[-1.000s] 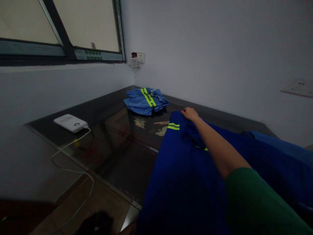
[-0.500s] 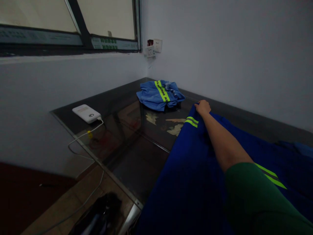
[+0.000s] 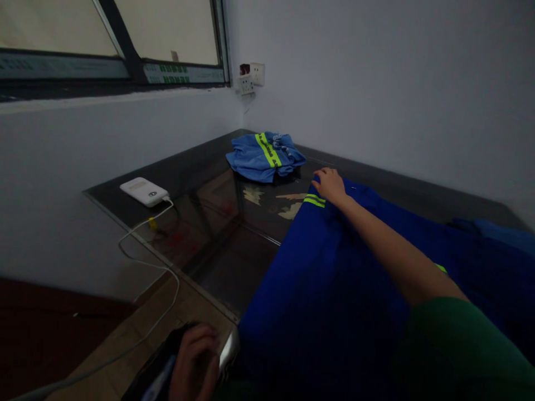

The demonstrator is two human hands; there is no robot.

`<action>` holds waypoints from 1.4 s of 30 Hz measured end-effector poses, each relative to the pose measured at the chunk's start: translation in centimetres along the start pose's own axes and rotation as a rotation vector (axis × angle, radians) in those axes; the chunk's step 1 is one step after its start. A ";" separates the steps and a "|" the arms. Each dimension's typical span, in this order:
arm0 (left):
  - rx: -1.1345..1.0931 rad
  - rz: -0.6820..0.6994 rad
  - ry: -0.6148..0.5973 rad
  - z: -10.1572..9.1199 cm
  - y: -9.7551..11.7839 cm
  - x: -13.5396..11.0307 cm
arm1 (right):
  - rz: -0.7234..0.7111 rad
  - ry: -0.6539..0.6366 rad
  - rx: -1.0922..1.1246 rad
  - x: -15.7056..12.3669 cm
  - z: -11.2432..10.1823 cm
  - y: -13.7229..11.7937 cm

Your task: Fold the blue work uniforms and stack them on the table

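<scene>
A dark blue work garment [image 3: 288, 273] with yellow-green reflective stripes lies spread over the table and hangs past its front edge. My right hand [image 3: 330, 186] rests on the garment's far corner, just above a stripe. Its fingers are stretched out and slightly bent over the cloth. At the bottom, my left hand [image 3: 195, 359] is off the table's front edge, its fingers loosely curved and apart from the thumb. Nothing shows in it, and part of it is cut off by the frame. Behind the garment sits a crumpled lighter blue garment [image 3: 265, 156] with a yellow-green band.
On the dark glossy table [image 3: 217, 267] lies a white power bank [image 3: 144, 192], its white cable [image 3: 178, 284] hanging over the edge to the floor. More blue cloth [image 3: 497, 234] is at the right. Wall sockets [image 3: 252, 78] hang in the corner near the window.
My left hand has come into view at the bottom. My right hand has loosened from a pinch on the garment's corner to lie on it with fingers spread. The view has shifted slightly.
</scene>
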State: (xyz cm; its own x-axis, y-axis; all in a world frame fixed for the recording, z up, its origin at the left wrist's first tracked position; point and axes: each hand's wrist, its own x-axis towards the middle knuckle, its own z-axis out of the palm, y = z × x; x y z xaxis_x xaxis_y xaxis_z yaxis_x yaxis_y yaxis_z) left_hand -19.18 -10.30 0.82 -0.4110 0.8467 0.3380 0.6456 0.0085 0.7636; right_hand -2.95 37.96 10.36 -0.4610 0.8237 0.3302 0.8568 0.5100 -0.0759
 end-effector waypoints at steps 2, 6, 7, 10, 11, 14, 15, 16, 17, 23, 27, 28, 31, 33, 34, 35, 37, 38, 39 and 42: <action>0.063 0.221 -0.056 1.1 2.4 1.8 | -0.048 -0.119 -0.018 -2.7 -0.3 -1.4; 0.321 0.453 -0.324 4.7 6.6 4.9 | -0.043 -0.284 -0.023 -7.2 0.4 -2.7; 0.383 0.472 -0.380 5.5 7.1 5.3 | -0.032 -0.303 -0.019 -7.8 0.6 -2.7; 0.494 0.488 -0.494 6.2 7.4 5.5 | 0.012 -0.325 -0.008 -8.5 1.2 -2.0; 0.496 0.483 -0.527 6.0 7.4 5.6 | 0.025 -0.325 -0.009 -8.5 1.2 -1.8; 0.378 0.427 -0.589 4.5 7.9 7.3 | 0.026 -0.279 -0.020 -8.8 0.3 -2.2; 0.303 0.402 -0.584 4.0 8.3 8.6 | 0.000 -0.245 -0.016 -9.3 -0.2 -2.7; 0.215 0.382 -0.562 3.7 8.8 10.3 | -0.043 -0.208 -0.003 -9.9 -0.8 -3.2; 0.115 0.369 -0.525 3.6 9.3 12.3 | -0.098 -0.175 0.018 -10.8 -1.3 -3.8; -0.530 0.190 -0.244 8.4 10.6 28.1 | -0.239 -0.195 0.169 -17.3 -2.0 -6.4; -0.488 0.051 -0.265 15.5 9.4 36.9 | -0.209 -0.228 0.204 -19.1 -1.0 -6.6; -0.372 0.068 -0.284 17.4 9.0 38.6 | -0.206 -0.227 0.212 -19.2 -0.9 -6.6; -0.101 0.165 -0.320 22.6 8.2 42.7 | -0.196 -0.227 0.249 -19.0 -0.9 -6.6; -0.037 0.248 -0.340 25.4 7.9 44.8 | -0.191 -0.229 0.282 -18.9 -1.0 -6.6; -0.010 0.302 -0.359 26.6 7.9 45.8 | -0.187 -0.237 0.301 -18.9 -1.0 -6.6; 0.013 0.360 -0.388 27.7 8.0 46.6 | -0.184 -0.248 0.319 -18.8 -1.1 -6.6; 0.050 0.472 -0.468 29.5 8.3 48.2 | -0.175 -0.277 0.355 -18.7 -1.0 -6.6; 0.068 0.519 -0.513 30.3 8.6 48.9 | -0.172 -0.291 0.372 -18.7 -0.9 -6.6; 0.088 0.557 -0.557 31.1 8.8 49.4 | -0.169 -0.304 0.386 -18.7 -0.8 -6.6; 0.175 0.640 -0.671 32.9 9.1 50.8 | -0.175 -0.343 0.411 -18.5 -0.7 -6.5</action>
State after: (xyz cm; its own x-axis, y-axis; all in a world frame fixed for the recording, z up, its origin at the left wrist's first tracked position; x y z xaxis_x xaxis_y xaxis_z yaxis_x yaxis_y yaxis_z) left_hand -13.01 50.28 6.84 0.4768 0.8469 0.2355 0.7299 -0.5307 0.4309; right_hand 0.21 19.21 5.41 -0.6957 0.7165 0.0512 0.6320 0.6444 -0.4305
